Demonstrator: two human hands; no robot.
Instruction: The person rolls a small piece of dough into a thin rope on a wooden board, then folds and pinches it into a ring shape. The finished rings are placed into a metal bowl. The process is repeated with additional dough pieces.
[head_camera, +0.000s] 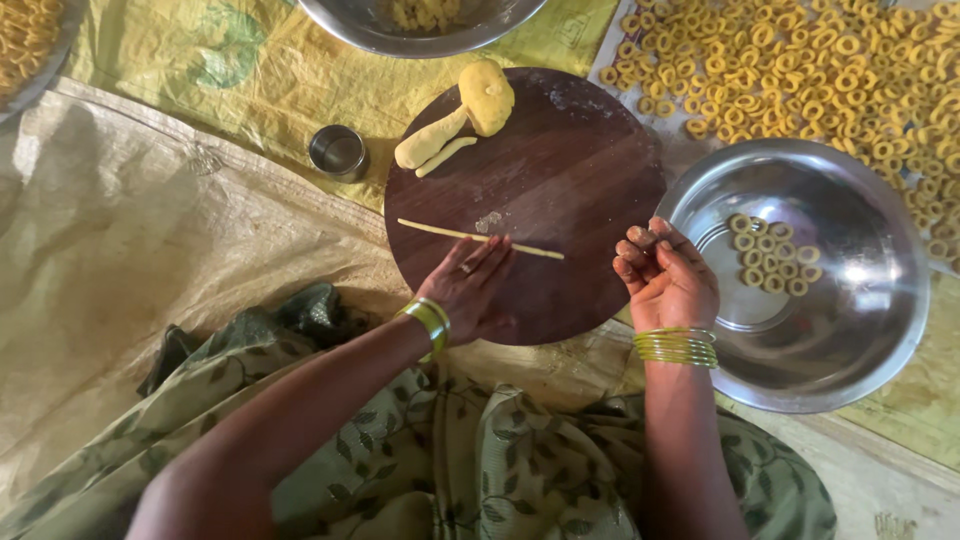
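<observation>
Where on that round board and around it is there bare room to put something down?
The board is bare between the dough strip and the dough lump, and along its right side. The big bowl holds only a few rings. The cloth left of the small cup is free. The upper right is crowded with rings.

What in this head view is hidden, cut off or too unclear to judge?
- Top bowl: cut by the top edge; contents unclear.
- Left tray: cut by the corner.
- Right hand: curled fingers hide whatever it pinches.
- Left hand: palm covers part of the dough strip.
</observation>
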